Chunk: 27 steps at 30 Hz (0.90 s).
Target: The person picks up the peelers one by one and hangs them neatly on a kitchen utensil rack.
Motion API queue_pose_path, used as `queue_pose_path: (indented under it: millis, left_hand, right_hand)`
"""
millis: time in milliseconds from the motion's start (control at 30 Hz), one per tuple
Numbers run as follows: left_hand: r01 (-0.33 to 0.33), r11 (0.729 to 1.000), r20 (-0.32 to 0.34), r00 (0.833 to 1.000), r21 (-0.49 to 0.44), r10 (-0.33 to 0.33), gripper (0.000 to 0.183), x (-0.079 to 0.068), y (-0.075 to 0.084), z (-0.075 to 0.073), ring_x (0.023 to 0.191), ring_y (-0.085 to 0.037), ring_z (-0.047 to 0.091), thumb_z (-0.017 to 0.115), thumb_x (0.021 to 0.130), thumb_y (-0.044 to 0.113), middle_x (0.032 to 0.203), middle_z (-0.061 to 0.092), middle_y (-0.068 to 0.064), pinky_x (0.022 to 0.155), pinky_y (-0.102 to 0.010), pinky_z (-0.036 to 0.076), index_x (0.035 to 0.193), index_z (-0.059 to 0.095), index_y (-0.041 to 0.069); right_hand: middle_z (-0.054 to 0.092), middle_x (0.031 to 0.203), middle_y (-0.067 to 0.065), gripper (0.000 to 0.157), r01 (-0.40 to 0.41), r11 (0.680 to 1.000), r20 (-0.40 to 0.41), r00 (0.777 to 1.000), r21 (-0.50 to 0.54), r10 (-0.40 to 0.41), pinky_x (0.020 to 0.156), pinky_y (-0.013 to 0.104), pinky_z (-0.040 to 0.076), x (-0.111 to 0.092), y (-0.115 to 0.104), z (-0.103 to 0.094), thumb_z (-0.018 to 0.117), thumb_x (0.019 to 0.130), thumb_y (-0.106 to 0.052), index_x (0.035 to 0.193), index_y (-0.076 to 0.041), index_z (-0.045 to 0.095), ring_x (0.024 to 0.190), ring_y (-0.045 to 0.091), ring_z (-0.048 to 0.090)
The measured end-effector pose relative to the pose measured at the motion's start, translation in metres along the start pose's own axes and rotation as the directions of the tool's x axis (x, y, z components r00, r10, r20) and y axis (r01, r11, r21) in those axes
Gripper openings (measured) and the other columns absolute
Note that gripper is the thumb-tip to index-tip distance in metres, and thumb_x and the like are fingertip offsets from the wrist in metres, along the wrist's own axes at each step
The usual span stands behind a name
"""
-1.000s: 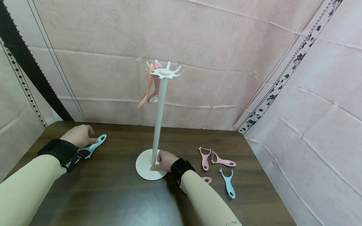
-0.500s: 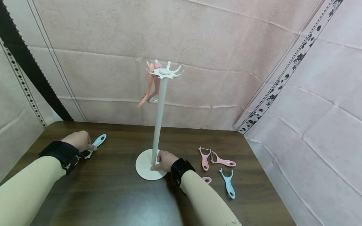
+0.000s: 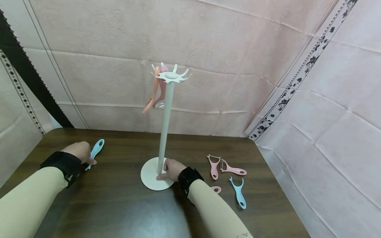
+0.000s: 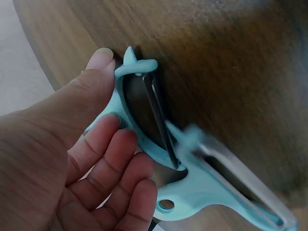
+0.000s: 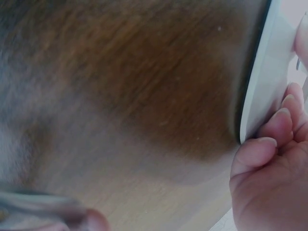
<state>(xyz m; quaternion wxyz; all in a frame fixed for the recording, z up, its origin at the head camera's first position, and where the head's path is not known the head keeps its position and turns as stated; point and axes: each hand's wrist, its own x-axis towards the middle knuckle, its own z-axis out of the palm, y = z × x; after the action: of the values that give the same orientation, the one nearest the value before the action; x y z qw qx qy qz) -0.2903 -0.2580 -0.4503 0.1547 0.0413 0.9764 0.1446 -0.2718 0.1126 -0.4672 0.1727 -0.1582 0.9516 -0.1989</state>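
Note:
In the left wrist view my left hand (image 4: pixel 82 144) pinches the head of a light blue peeler (image 4: pixel 127 113) with a dark blade. A second light blue peeler (image 4: pixel 207 183) lies against it. From the head, one blue handle (image 3: pixel 97 147) shows past the left hand (image 3: pixel 79 152), which hides the rest. My right hand (image 3: pixel 173 170) grips the foot of a white utensil stand (image 3: pixel 166 122), thumb on the round base (image 3: pixel 150 177). In the right wrist view the right hand's (image 5: pixel 276 168) curled fingers rest at the base's rim (image 5: pixel 257 82).
An orange peeler (image 3: pixel 153 92) and a pink peeler (image 3: pixel 162 91) hang from the stand's hooks. Right of the right arm lie two pink peelers (image 3: pixel 214 168) (image 3: pixel 235 170), a blue peeler (image 3: pixel 239 195) and a pink handle end (image 3: pixel 216 189). Cloth hangs behind the table (image 3: pixel 119 198).
The left hand has come lower over the blue peeler and taken hold of it. The peeler's handle has turned and shifted slightly left. The right hand stays on the stand.

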Motion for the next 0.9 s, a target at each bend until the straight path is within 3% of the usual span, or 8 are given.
queue_pose_path:
  millis: [100, 233, 333, 467, 700, 900]
  left_hand:
    - [0.002, 1.000, 0.002, 1.000, -0.002, -0.002, 0.031, 0.003, -0.003, 0.002, 0.054, -0.017, 0.047, 0.076, 0.078, 0.029, 0.054, 0.054, 0.001, 0.052, -0.031, 0.036, 0.057, 0.065, 0.010]
    - [-0.017, 1.000, -0.055, 0.998, -0.007, 0.017, 0.031, 0.005, -0.003, 0.003, 0.054, -0.017, 0.046, 0.071, 0.082, 0.027, 0.054, 0.052, 0.000, 0.051, -0.030, 0.034, 0.059, 0.063, 0.009]
    - [-0.029, 0.999, -0.104, 0.994, -0.040, 0.025, 0.029, 0.004, -0.004, 0.004, 0.054, -0.019, 0.047, 0.072, 0.081, 0.024, 0.058, 0.054, -0.004, 0.050, -0.030, 0.035, 0.070, 0.060, 0.001]
    - [-0.022, 0.997, -0.115, 0.993, -0.074, 0.013, 0.036, 0.003, -0.005, 0.006, 0.057, -0.021, 0.049, 0.074, 0.080, 0.023, 0.063, 0.055, -0.009, 0.050, -0.031, 0.037, 0.083, 0.055, -0.006]
    - [-0.043, 0.997, -0.089, 0.995, -0.059, 0.038, 0.025, 0.005, -0.006, 0.010, 0.054, -0.018, 0.050, 0.074, 0.080, 0.021, 0.058, 0.057, -0.004, 0.050, -0.030, 0.037, 0.069, 0.062, 0.002]
    - [-0.030, 0.998, -0.083, 0.996, -0.055, 0.025, 0.024, 0.005, -0.002, 0.012, 0.055, -0.017, 0.050, 0.074, 0.080, 0.022, 0.059, 0.057, -0.004, 0.051, -0.030, 0.035, 0.065, 0.063, 0.006]
  right_hand:
    - [0.053, 0.070, -0.004, 0.040, 0.003, 1.000, 0.000, 1.000, -0.007, -0.003, 0.058, 0.023, 0.042, 0.001, 0.001, 0.001, 0.079, 0.073, -0.041, 0.078, -0.012, 0.052, 0.066, 0.011, 0.049]
    - [0.054, 0.070, -0.004, 0.040, -0.004, 1.000, -0.003, 1.000, -0.009, 0.004, 0.057, 0.023, 0.042, 0.006, 0.004, 0.003, 0.079, 0.072, -0.042, 0.077, -0.013, 0.051, 0.065, 0.011, 0.049]
    - [0.054, 0.070, -0.004, 0.041, -0.009, 1.000, -0.002, 1.000, -0.008, 0.009, 0.056, 0.023, 0.042, 0.007, 0.005, 0.005, 0.079, 0.072, -0.043, 0.077, -0.014, 0.051, 0.065, 0.011, 0.049]
    - [0.054, 0.070, -0.004, 0.041, -0.011, 1.000, 0.000, 1.000, -0.004, 0.011, 0.057, 0.023, 0.042, 0.007, 0.005, 0.004, 0.079, 0.072, -0.043, 0.077, -0.014, 0.051, 0.065, 0.011, 0.049]
    - [0.055, 0.071, -0.004, 0.041, -0.013, 1.000, -0.002, 1.000, -0.014, 0.013, 0.057, 0.023, 0.043, 0.009, 0.006, 0.005, 0.079, 0.072, -0.043, 0.077, -0.014, 0.051, 0.065, 0.011, 0.050]
    - [0.055, 0.071, -0.003, 0.041, -0.012, 1.000, -0.002, 1.000, -0.015, 0.012, 0.057, 0.023, 0.043, 0.009, 0.007, 0.006, 0.079, 0.072, -0.044, 0.078, -0.014, 0.051, 0.066, 0.011, 0.050]
